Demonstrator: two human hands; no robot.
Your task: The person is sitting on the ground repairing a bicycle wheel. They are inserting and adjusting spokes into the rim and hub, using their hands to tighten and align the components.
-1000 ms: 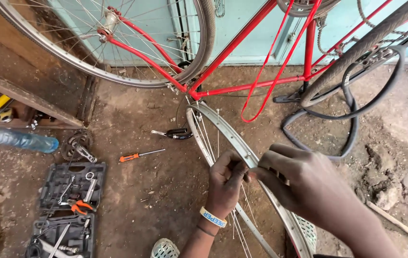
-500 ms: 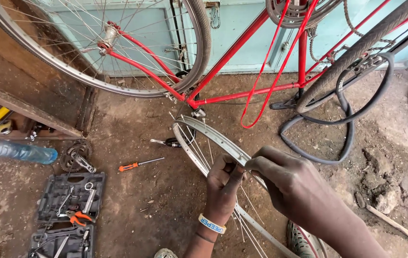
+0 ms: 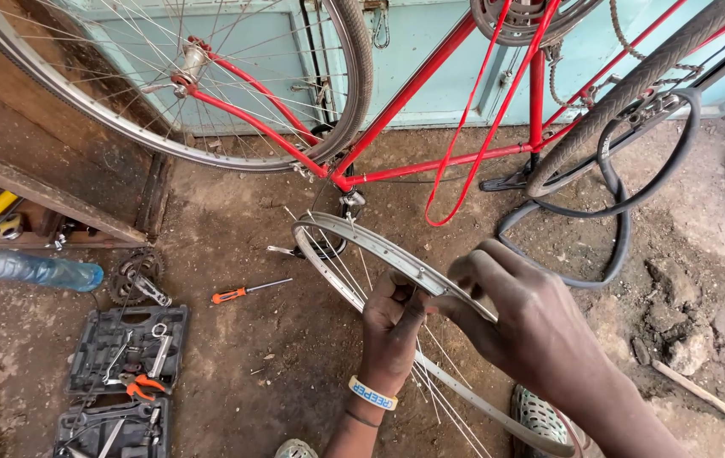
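Note:
A bare silver bicycle wheel rim with loose spokes stands tilted in front of me. My left hand, with a white wristband, grips the rim's inner side, fingers curled around it near a spoke. My right hand pinches the rim's outer edge just to the right, fingertips close to the left hand's. Thin spokes fan down below both hands.
A red bicycle frame with a tyred wheel stands behind. A black inner tube lies right. On the dirt floor: an orange-handled screwdriver, a plastic bottle, a sprocket, open black tool cases, a stick.
The view has shifted downward and closer. The rim has turned a little in my hands, and both hands stay gripped on it at the same spot.

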